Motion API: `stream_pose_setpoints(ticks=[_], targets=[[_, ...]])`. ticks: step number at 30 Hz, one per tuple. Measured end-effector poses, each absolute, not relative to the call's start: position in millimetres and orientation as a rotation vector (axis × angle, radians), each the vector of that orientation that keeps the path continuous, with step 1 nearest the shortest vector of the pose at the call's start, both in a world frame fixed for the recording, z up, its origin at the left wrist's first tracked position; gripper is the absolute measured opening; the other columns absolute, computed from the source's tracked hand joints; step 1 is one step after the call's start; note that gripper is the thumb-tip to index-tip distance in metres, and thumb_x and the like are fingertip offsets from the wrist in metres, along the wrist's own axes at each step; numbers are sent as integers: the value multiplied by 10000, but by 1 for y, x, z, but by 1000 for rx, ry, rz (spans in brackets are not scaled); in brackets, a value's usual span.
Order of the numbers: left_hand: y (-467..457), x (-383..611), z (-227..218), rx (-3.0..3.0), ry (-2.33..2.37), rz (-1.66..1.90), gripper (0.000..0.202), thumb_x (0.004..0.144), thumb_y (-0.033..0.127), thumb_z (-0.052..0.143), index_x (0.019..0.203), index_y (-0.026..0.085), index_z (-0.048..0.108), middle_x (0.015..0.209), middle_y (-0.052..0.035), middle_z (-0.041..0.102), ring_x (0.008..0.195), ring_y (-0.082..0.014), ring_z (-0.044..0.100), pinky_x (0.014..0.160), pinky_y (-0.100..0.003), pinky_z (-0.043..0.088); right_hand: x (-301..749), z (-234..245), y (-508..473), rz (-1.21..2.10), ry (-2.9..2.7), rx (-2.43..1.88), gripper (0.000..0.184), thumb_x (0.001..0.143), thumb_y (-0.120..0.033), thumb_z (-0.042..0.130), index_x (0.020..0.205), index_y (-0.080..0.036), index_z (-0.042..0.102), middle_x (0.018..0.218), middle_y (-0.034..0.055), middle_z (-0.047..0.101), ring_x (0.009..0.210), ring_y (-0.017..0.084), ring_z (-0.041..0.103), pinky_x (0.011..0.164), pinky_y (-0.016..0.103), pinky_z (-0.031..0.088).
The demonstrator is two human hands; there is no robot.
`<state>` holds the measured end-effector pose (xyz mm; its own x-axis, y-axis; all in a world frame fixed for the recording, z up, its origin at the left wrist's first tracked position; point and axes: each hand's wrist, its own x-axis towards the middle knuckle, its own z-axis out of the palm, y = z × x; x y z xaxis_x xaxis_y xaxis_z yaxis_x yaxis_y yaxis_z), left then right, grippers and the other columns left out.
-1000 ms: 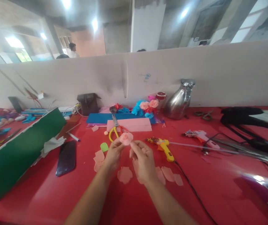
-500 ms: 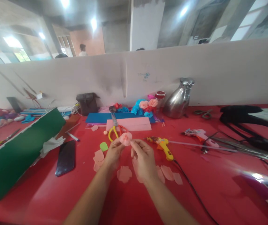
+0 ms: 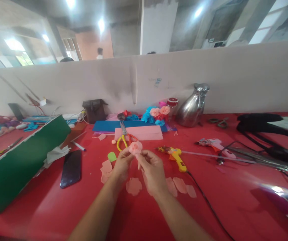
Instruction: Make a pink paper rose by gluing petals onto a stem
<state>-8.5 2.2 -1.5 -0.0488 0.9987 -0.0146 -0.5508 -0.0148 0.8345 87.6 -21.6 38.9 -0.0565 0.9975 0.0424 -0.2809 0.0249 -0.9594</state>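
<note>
A small pink paper flower [image 3: 135, 147] is held up between both hands above the red table. My left hand [image 3: 123, 164] pinches its left side. My right hand [image 3: 152, 169] has its thumb and fingers closed at the flower's lower right edge. Just behind the flower lie scissors [image 3: 123, 140] with one yellow and one red handle. Cut pink paper petals [image 3: 134, 186] lie below the hands, with more petals [image 3: 180, 185] to the right and a petal pile [image 3: 106, 166] by a green piece [image 3: 112, 157] to the left.
A yellow glue gun [image 3: 178, 160] with a trailing cord lies to the right, a pink glue gun [image 3: 219, 146] beyond it. On the left are a phone [image 3: 70, 168] and a green board [image 3: 25, 160]. Paper flowers [image 3: 156, 113] and a metal jug [image 3: 192, 107] stand at the back.
My right thumb and fingers have shifted left and slightly down, to the flower's underside. The flower has tipped a little and its petals show more from the front. My left hand has barely moved.
</note>
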Motion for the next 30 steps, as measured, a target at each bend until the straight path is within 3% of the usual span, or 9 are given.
stream_pose_setpoints(ticks=[5,14,19,24,30], targets=[[4,-8,-2,731,720,1478,208,627,258,731,809,181,668,719,-6,640,668,-121,561,634,-229,411,89,39,-20,1347,-1039,-931,193,716,-354,630,661,-181,561,442,-60,420,420,74,339,419,220,256],[3,-11,2,621,643,1457,140,674,235,707,754,151,630,682,5,580,619,-78,504,619,-211,387,94,47,-17,1348,-876,-945,181,708,-301,562,579,-191,498,441,-56,438,431,80,334,441,228,258],[2,-11,4,662,651,1438,126,677,238,706,738,149,642,692,-7,605,644,-88,531,672,-225,417,92,44,-14,1390,-845,-958,91,676,-278,571,685,-195,607,572,-36,545,491,89,405,454,225,277],[-1,-12,11,630,661,1392,207,640,221,731,827,158,669,800,-37,658,699,-119,585,697,-252,452,92,41,-11,1350,-1000,-1002,177,659,-280,649,814,-201,682,666,-9,622,564,116,472,509,237,340],[-4,-10,15,601,679,1365,171,615,202,745,751,146,659,730,-22,642,666,-111,586,680,-239,459,94,32,-5,1288,-1052,-1029,218,642,-312,699,827,-195,703,826,33,680,766,171,574,672,278,422]])
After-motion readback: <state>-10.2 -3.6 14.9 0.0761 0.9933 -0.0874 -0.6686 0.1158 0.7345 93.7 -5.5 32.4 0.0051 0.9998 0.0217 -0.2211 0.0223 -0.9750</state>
